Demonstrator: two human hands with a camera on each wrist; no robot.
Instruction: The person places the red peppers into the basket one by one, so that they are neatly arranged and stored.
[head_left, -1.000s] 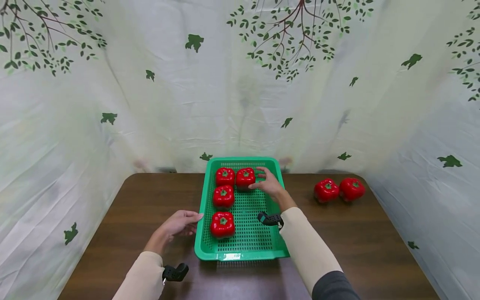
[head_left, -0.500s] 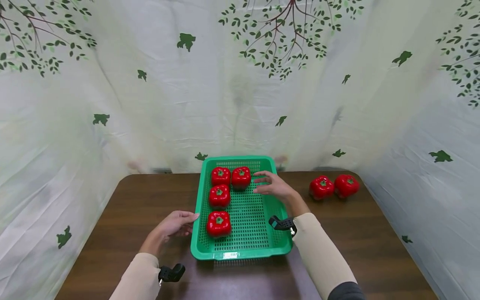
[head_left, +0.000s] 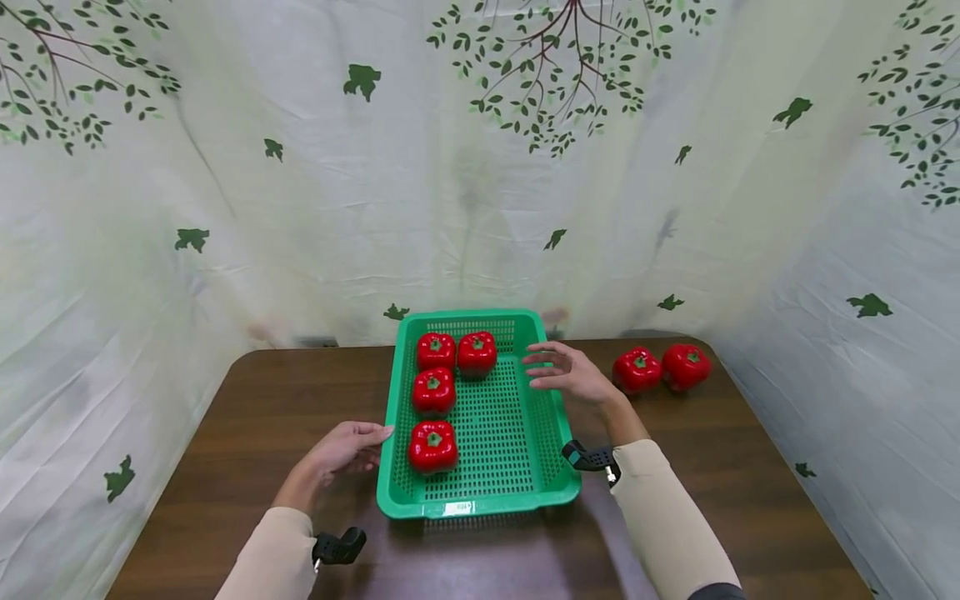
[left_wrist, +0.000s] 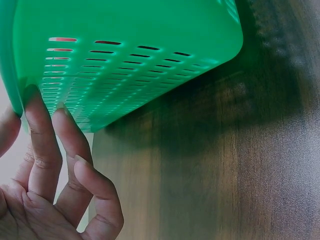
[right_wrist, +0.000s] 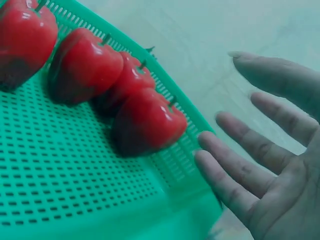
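Observation:
A green plastic basket (head_left: 495, 442) with slotted walls sits on the table, tilted slightly in the head view. Several red bell peppers (head_left: 432, 447) stand in it, three down the left side and another beside the farthest one. My left hand (head_left: 347, 450) pinches the basket's left rim, thumb on top and index finger beneath, as the left wrist view shows. Over the basket's right rim hovers my right hand (head_left: 573, 373), fingers spread and holding nothing. In the right wrist view its fingers (right_wrist: 235, 190) are apart from the nearest bell pepper (right_wrist: 150, 122).
Two more red bell peppers, a left one (head_left: 637, 371) and a right one (head_left: 686, 367), sit together at the table's back right. Behind the brown wooden table (head_left: 247, 433) hangs a white curtain (head_left: 315, 217) printed with leaves. Dark cameras are strapped to both wrists.
My right hand has let go of the pepper in the second column and moved right to the basket's rim, its fingers spreading. My left hand stays on the left rim. The head view has shifted slightly.

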